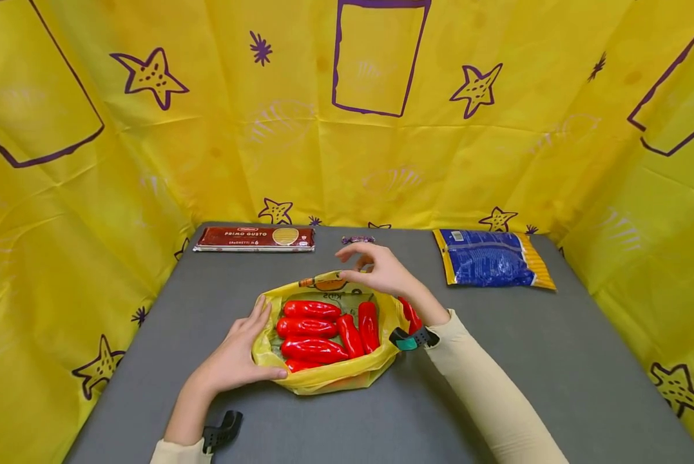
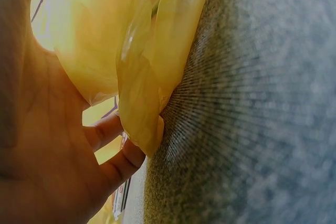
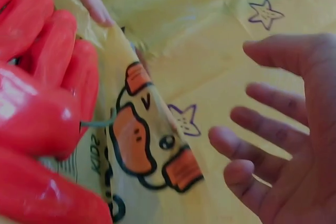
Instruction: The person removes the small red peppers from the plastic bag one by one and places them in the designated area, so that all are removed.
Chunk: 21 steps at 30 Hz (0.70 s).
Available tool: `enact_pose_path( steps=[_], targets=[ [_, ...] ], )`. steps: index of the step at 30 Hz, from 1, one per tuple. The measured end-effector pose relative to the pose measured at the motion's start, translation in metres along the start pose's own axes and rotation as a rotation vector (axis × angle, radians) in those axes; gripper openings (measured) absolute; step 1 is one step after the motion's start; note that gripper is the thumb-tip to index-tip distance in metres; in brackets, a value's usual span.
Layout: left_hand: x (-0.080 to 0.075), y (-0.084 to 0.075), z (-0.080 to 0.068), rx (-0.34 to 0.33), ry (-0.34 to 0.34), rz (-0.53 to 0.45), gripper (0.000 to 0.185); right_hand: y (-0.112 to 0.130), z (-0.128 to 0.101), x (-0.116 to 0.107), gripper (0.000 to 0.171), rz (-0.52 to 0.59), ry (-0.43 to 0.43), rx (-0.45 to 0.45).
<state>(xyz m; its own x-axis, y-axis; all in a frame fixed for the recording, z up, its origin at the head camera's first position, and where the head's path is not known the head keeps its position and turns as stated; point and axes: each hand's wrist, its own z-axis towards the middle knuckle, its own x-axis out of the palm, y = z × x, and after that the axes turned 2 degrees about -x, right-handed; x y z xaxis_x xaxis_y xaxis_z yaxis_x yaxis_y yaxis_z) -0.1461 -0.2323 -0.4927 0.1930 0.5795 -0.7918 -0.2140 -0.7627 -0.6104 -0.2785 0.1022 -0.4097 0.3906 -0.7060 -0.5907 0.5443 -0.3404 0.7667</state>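
A yellow plastic bag (image 1: 323, 380) stands on the table with its mouth open upward. Inside lie several glossy red peppers (image 1: 312, 327), and a green stem shows on one pepper (image 3: 42, 114) in the right wrist view. Another red pepper (image 1: 410, 316) is partly hidden by the right wrist, just right of the bag. My left hand (image 1: 239, 351) rests around the bag's left side, fingers along the rim and thumb at the front. Over the back rim, my right hand (image 1: 381, 270) hovers with fingers spread, and the right wrist view shows nothing in it.
At the back left lies a dark red spaghetti pack (image 1: 254, 238). A small purple wrapped candy (image 1: 358, 240) sits behind the bag. A blue and yellow packet (image 1: 491, 258) lies at the back right. Yellow patterned cloth (image 1: 375, 167) encloses the grey table (image 1: 555, 361) on three sides.
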Motion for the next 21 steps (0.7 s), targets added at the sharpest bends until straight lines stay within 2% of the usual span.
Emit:
enact_pose_path(
  steps=[6, 9, 15, 21],
  targets=[
    [0.000, 0.000, 0.001, -0.020, 0.015, 0.002, 0.132, 0.001, 0.029, 0.016, 0.041, 0.008, 0.279, -0.096],
    [0.000, -0.001, 0.001, -0.023, 0.022, 0.002, 0.133, 0.001, 0.039, 0.028, 0.043, 0.026, 0.357, -0.095],
    [-0.001, -0.002, 0.001, -0.014, 0.016, 0.004, 0.134, -0.004, 0.059, 0.052, 0.039, 0.049, 0.419, -0.094],
    [-0.002, -0.002, -0.001, -0.004, 0.006, 0.003, 0.134, -0.015, 0.073, 0.073, 0.031, 0.012, 0.395, -0.130]
  ],
)
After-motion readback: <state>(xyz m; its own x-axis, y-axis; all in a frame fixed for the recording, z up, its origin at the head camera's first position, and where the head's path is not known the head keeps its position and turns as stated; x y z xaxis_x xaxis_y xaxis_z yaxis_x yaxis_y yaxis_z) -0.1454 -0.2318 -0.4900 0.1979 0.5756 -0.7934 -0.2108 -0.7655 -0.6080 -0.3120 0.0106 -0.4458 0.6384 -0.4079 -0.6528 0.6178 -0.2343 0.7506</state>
